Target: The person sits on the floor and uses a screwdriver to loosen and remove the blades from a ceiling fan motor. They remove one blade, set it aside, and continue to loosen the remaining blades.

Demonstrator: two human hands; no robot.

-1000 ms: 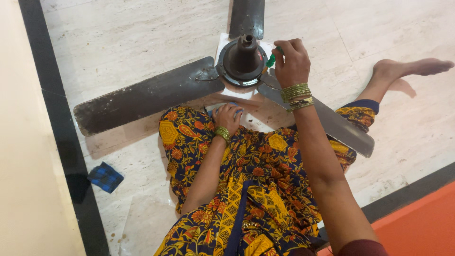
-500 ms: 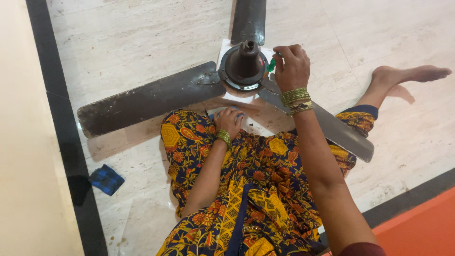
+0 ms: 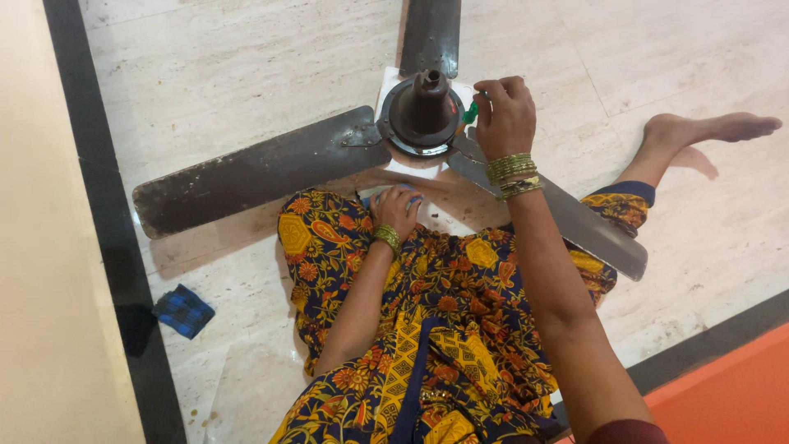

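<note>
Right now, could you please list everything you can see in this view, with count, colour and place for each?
ceiling fan: one, dark brown, three blades, lying on the floor in front of the person
white sheet: one, under the fan's hub
green-handled tool: one, beside the hub, in the right hand
blue cloth: one, blue-black check, on the floor at the left
floor: pale marble with a black border; orange strip at lower right
patterned dress: one, yellow, orange and navy, over the lap
right foot: bare, stretched out at the right
left hand: green bangles, resting at the knee below the hub
right hand: green and gold bangles, by the hub
</note>
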